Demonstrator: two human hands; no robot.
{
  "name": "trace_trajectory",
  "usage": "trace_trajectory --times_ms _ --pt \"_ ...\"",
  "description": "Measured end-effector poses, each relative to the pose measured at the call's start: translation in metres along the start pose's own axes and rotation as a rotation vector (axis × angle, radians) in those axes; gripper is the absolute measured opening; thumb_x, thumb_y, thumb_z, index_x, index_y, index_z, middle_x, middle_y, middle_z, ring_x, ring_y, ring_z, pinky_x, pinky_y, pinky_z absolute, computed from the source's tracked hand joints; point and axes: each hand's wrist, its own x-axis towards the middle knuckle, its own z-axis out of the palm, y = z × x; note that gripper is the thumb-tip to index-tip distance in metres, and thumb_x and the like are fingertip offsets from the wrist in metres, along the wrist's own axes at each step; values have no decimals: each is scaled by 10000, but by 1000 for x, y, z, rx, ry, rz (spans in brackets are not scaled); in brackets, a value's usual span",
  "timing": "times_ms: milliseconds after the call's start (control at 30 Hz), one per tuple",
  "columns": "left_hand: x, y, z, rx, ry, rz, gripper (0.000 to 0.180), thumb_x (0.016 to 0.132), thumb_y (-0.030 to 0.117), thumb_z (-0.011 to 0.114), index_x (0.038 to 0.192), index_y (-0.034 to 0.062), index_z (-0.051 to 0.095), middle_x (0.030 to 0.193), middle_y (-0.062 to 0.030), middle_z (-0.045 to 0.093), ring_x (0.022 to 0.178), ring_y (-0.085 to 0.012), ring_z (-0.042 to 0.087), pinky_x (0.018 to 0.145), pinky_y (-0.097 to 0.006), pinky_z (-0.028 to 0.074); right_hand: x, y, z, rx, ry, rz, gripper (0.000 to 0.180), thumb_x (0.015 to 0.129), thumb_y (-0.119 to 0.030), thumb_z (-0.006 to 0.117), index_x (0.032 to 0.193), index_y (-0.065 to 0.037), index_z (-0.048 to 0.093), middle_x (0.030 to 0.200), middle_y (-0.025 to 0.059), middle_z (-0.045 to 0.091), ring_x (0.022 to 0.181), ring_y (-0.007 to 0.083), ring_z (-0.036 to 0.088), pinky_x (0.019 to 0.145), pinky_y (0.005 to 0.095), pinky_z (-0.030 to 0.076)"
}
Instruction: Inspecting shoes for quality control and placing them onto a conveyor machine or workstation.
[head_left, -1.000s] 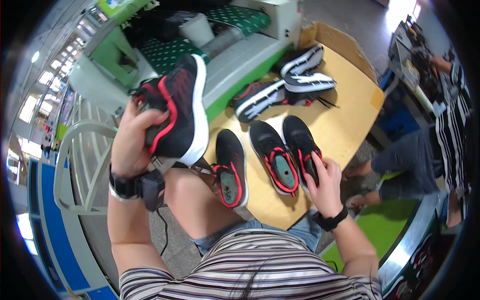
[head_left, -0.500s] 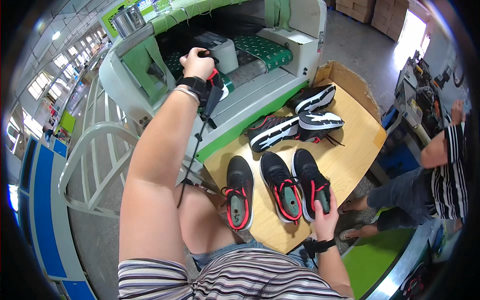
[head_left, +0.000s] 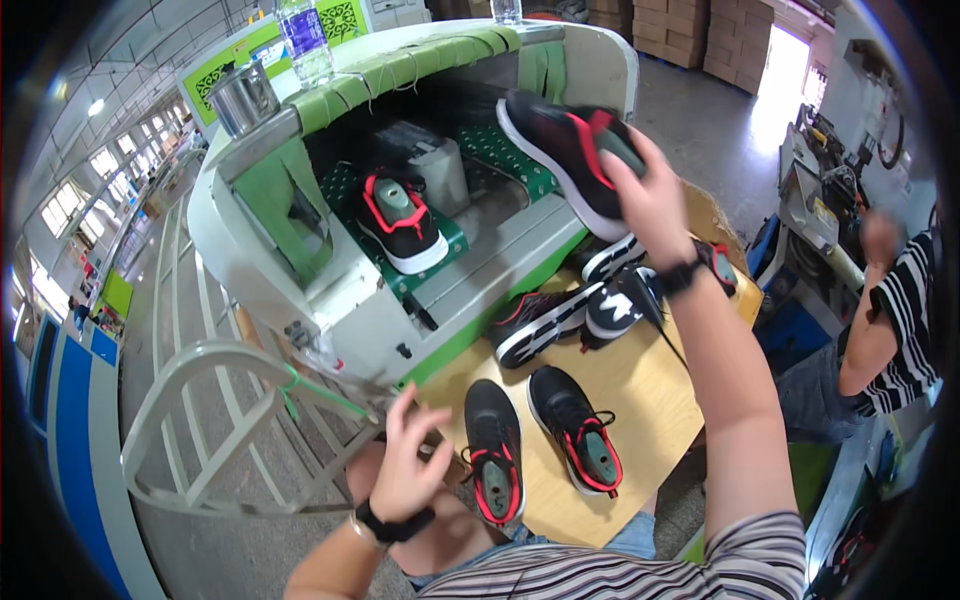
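Observation:
My right hand grips a black sneaker with red trim and a white sole around its heel opening, where a green shoe last shows. It is held up in front of the machine's opening. My left hand, fingers apart and empty, is near the left edge of the wooden board. Two matching sneakers stand upright on the board: a left one and a right one. Beyond them several more lie on their sides, among them a sneaker. Another sneaker sits on the green conveyor belt, heel toward me.
The white machine has green cloth along its hood, with a metal pot and a water bottle on top. A bent metal rail runs at the left. A person in a striped shirt is at the right.
My left hand has come back from the belt, leaving a sneaker there. My right hand has lifted the rightmost upright sneaker off the board and carried it up toward the machine.

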Motion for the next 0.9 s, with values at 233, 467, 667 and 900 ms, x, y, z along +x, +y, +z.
trace_trajectory --times_ms 233,467,667,900 --pt "-56 -21 15 -290 -35 -309 335 893 33 661 1228 39 649 1560 -189 325 1274 -291 544 1010 -365 511 90 100 122 -460 -324 251 823 870 -418 733 1577 -326 321 1638 193 288 1384 423 474 1145 457 403" --pt "-82 -43 12 -121 62 -328 392 879 -37 610 1268 7 597 1585 -151 301 1134 -242 601 977 -355 503 -16 152 16 -473 -288 53 881 821 -470 761 1509 -57 398 1460 282 483 1336 434 490 1136 497 385" --pt "-77 -31 18 -53 14 -357 390 895 -39 583 1283 3 579 1600 -135 256 1118 -219 595 930 -338 533 -92 264 -203 -1000 61 621 1124 713 -607 820 1539 -19 336 1482 287 469 1400 423 428 1177 455 344" --pt "-85 -12 19 3 14 -289 367 904 -31 576 1270 -1 583 1599 -138 257 1136 -218 595 934 -333 533 -161 343 -221 -699 238 827 1022 685 -489 852 1532 -155 386 1526 256 373 1350 429 459 1121 471 405"
